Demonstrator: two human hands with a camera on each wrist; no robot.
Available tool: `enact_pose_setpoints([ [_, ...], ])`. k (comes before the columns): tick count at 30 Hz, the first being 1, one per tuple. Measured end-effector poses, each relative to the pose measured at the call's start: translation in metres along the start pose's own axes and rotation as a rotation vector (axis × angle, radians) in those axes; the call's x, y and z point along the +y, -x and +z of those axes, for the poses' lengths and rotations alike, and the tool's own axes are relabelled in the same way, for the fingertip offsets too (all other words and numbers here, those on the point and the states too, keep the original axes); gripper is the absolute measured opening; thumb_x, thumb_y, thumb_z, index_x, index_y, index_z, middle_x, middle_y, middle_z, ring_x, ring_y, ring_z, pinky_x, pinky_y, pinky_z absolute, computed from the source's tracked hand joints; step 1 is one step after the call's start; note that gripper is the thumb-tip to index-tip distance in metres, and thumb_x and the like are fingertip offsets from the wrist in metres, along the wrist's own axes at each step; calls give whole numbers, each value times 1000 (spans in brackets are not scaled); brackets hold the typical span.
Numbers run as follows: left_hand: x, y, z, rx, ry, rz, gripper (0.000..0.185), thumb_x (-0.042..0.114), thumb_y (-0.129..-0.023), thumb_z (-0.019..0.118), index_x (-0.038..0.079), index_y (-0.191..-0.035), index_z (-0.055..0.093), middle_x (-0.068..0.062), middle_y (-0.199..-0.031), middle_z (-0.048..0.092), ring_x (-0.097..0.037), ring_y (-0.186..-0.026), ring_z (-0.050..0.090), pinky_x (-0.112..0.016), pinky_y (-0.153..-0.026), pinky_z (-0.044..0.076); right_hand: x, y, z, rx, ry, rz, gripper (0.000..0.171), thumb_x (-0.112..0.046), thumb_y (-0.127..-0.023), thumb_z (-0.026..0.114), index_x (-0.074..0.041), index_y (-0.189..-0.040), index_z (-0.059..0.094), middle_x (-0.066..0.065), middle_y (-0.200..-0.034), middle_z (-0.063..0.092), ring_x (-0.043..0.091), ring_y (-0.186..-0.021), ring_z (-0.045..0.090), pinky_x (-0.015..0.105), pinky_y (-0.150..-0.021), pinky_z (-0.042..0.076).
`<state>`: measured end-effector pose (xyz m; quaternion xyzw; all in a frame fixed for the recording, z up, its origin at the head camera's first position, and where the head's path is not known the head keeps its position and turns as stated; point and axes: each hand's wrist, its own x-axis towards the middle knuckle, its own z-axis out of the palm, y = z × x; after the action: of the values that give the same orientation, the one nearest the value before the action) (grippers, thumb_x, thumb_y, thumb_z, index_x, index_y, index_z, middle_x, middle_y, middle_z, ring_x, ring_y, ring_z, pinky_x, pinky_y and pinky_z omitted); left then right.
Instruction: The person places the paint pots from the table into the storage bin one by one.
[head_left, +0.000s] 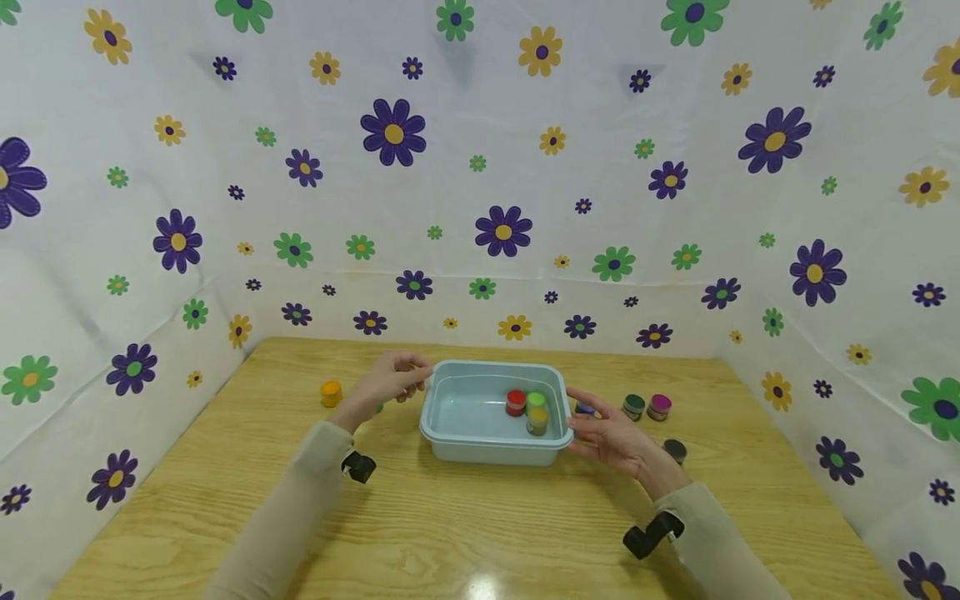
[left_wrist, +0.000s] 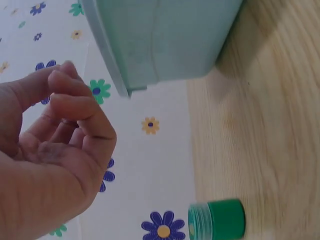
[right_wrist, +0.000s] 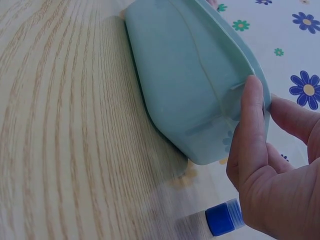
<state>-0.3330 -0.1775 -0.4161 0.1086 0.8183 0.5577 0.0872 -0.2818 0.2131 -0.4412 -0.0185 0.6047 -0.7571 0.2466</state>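
A light blue plastic tub [head_left: 487,451] stands on the table, holding a red paint jar [head_left: 516,403], a light green paint jar [head_left: 536,399] and a yellow paint jar [head_left: 537,421]. My right hand [head_left: 618,437] pinches the rim at its right end, thumb on the edge and fingers against the outer wall [right_wrist: 175,75]. By the left end is my left hand [head_left: 386,385], fingers loosely bent, holding nothing; the left wrist view shows a gap between this hand [left_wrist: 60,135] and the tub. A green paint jar [left_wrist: 220,220] lies below the left hand.
An orange paint jar [head_left: 331,393] is at the left. Right of the tub are a blue jar [right_wrist: 222,219], a dark green jar [head_left: 633,407], a magenta jar [head_left: 660,407] and a black jar [head_left: 674,451]. Flowered sheeting [head_left: 450,192] surrounds the wooden table [head_left: 450,533].
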Motion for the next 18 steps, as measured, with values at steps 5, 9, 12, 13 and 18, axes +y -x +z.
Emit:
enact_pose_setpoints([
  [5,-12,2,-14,1,-25,-14,26,29,-99,60,7,-111,65,-17,-98,66,-24,-79,59,-25,-63,48,0,-1,-1,2,2,0,71,-6,-99,57,-17,-157,19,13,-131,51,16,-101,67,32,-86,60],
  [9,-21,5,-23,22,-38,-51,25,29,-98,62,8,-112,65,-14,-102,66,-30,-90,59,-29,-67,51,0,-1,-2,-4,-8,-1,71,-4,-99,56,-17,-157,19,12,-128,53,16,-100,67,32,-86,60],
  [12,-26,7,-30,36,-63,-74,27,27,-97,63,8,-115,64,-12,-106,66,-28,-95,58,-34,-72,53,0,-1,-2,-13,-29,0,71,-4,-99,56,-17,-157,19,11,-126,56,17,-100,68,33,-87,59],
  [13,-28,8,-32,39,-70,-79,28,26,-97,63,7,-117,64,-12,-109,66,-29,-97,58,-36,-74,54,0,-1,-1,-16,-35,0,71,-3,-99,56,-17,-157,19,11,-126,57,17,-101,68,34,-88,59],
  [18,-36,13,-43,30,-100,-87,38,21,-97,62,1,-129,58,-18,-127,62,-30,-110,58,-40,-86,54,0,-1,-1,-14,-45,5,71,-4,-98,57,-17,-157,19,11,-126,57,18,-103,67,36,-92,57],
])
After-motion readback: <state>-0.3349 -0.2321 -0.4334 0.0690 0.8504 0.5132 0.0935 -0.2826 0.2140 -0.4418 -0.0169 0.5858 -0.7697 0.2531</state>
